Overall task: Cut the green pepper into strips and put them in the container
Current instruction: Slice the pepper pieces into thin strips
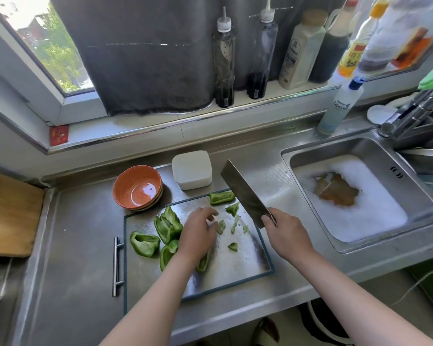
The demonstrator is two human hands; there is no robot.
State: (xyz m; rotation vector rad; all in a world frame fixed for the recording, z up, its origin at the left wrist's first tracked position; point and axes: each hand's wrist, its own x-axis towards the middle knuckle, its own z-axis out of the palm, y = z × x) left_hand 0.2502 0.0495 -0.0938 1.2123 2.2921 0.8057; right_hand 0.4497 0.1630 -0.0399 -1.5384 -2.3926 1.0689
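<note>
Hovering left hand [198, 231], fingers [209, 212] loosely spread, over small green pepper pieces [221, 226] on steel cutting board [235, 260], perhaps touching one; gripping broad steel cleaver [243, 193] in right hand [285, 231].

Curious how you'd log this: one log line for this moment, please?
stage: mid-cutting | right hand: grips cleaver, clear of board | left hand: over small pepper pieces | white container: behind board

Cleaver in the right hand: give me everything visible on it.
The broad rectangular steel cleaver has a dull grey, smudged blade. The right hand grips its handle, which the fingers hide. It looks lifted off the steel cutting board, blade slanting up and away toward the white square container, flat side toward the camera.
</note>
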